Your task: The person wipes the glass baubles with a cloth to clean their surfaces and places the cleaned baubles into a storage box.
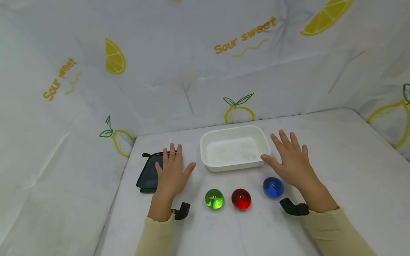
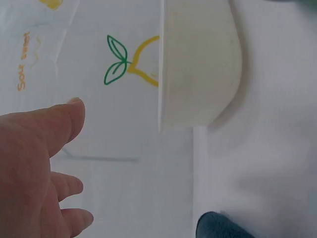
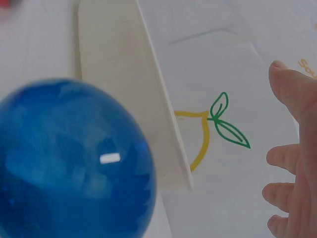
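My left hand [image 1: 173, 175], fingers spread and straight, is over the right part of a dark zippered pouch [image 1: 149, 174] and hides some of it. Palm down with fingers apart, my right hand [image 1: 293, 164] is at the right end of a white rectangular tub [image 1: 221, 167], just beyond a clear blue ball [image 1: 273, 187]. Neither hand holds anything. A green ball [image 1: 214, 198] and a red ball [image 1: 241, 199] sit side by side in front of the tub. In the right wrist view the blue ball [image 3: 74, 163] looms large beside the tub [image 3: 116, 79].
A white cloth covers the table [image 1: 217, 234]. Behind it rises a white backdrop [image 1: 179, 89] printed with lemons and lettering. Each wrist wears a black camera mount, the left mount [image 1: 182, 211] near the green ball and the right mount [image 1: 294, 207] near the blue one.
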A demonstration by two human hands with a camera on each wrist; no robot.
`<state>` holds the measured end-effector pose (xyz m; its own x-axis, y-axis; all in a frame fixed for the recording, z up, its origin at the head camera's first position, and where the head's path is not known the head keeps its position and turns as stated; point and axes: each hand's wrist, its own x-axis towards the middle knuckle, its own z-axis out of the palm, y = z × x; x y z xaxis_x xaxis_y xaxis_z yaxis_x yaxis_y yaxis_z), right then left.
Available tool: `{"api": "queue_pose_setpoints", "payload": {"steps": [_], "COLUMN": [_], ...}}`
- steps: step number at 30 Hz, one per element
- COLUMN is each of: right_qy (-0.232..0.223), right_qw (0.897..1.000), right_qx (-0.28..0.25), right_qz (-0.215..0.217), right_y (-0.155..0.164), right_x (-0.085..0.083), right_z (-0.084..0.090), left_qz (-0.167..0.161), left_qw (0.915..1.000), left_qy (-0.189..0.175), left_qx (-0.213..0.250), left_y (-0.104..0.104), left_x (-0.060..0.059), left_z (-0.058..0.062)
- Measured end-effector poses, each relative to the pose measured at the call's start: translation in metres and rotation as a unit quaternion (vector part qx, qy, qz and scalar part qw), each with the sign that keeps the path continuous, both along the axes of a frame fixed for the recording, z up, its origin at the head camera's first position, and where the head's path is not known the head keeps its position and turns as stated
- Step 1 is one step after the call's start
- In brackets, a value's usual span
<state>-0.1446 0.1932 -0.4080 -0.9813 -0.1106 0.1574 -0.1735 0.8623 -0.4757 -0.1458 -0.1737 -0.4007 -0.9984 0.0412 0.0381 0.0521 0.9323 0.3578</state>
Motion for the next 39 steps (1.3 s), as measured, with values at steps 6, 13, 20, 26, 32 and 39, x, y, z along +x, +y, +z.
{"api": "queue_pose_setpoints", "payload": {"steps": [6,13,20,26,32,39], "right_qy": [0.016,0.025,0.016,-0.003,-0.002,0.009], "right_qw": [1.000,0.997,0.991,0.979,0.962,0.950], "right_qx": [0.005,0.004,-0.016,-0.009,0.034,0.082], "right_qz": [0.027,0.069,0.135,0.201,0.271,0.300], "right_y": [-0.018,-0.044,-0.072,-0.097,-0.120,-0.137], "right_x": [0.002,0.009,0.024,0.040,0.049,0.055], "right_z": [0.006,0.004,0.002,0.001,-0.008,-0.016], "left_qz": [0.015,0.017,0.020,0.014,0.006,0.026], "left_qw": [0.9995,0.9976,0.9910,0.9888,0.9889,0.9921], "left_qy": [-0.021,-0.065,-0.130,-0.145,-0.145,-0.118], "left_qx": [-0.016,-0.019,-0.028,-0.030,-0.031,0.032], "left_y": [-0.024,-0.050,-0.067,-0.072,-0.076,-0.085], "left_x": [0.003,0.004,0.008,0.007,0.007,0.008], "left_z": [-0.002,-0.018,-0.039,-0.049,-0.045,-0.028]}}
